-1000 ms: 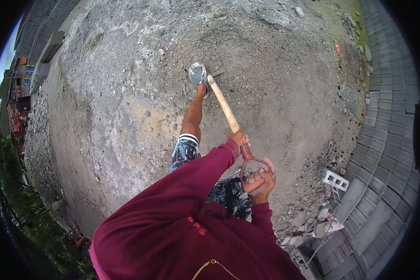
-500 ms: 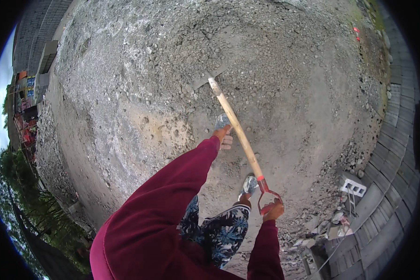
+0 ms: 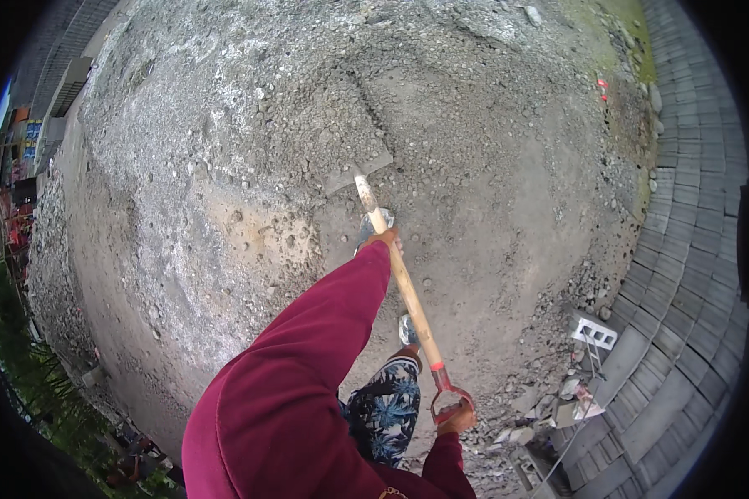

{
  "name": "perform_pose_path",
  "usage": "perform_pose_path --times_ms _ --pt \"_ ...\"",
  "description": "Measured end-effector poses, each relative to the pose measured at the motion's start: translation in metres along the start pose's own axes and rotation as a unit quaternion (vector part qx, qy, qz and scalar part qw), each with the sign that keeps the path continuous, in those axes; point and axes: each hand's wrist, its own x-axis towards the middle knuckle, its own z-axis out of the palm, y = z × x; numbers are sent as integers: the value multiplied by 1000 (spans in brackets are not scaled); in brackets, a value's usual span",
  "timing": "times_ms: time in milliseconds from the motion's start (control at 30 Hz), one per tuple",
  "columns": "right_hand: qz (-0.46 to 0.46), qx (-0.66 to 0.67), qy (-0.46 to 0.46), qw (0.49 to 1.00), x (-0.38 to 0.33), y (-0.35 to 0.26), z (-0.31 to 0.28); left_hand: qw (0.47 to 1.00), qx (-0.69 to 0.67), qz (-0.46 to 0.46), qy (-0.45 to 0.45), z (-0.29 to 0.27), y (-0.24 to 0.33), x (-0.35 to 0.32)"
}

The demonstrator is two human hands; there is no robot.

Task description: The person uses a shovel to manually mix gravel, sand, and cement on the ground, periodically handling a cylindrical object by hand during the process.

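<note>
A long-handled shovel [image 3: 413, 306] with a pale wooden shaft and a red D-shaped grip slants across the ground in front of me. My right hand [image 3: 458, 417] is closed on the grip at the near end. Farther up the shaft, my left hand [image 3: 384, 239] wraps round the wood, below the blade. The wide grey blade [image 3: 376, 168] sits at the loose gravel [image 3: 333, 133], its lower edge hard to make out. Behind the shaft, one of my shoes shows partly, close to my left hand.
Stacked grey blocks [image 3: 682, 216] line the right side. A hollow concrete block [image 3: 593, 331] and rubble [image 3: 578, 399] lie at the lower right. A small red object [image 3: 603, 90] is at the far right. Trees [image 3: 42, 391] stand at the left.
My left hand, apart from the shaft before, now holds it. The shovel blade has come nearer and a little left. My right hand keeps the grip and has shifted left and nearer.
</note>
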Motion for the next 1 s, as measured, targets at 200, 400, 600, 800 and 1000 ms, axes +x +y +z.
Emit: perform_pose_path --times_ms 200,400,600,800,1000 --pt "-73 -22 -11 997 -23 8 -194 1000 -20 -21 -9 -32 -112 -159" --pt "-258 -360 47 895 -63 -48 -393 986 -97 -94 -96 -46 -263 -289" --pt "-404 -679 113 603 -114 -107 -494 926 -259 -209 -179 -79 -384 -351" --pt "-539 -771 122 317 -151 -99 -484 846 -456 -219 -171 -241 -406 -345" --pt "-556 -559 -257 560 -188 114 -281 766 -641 0 50 -625 -396 -306"
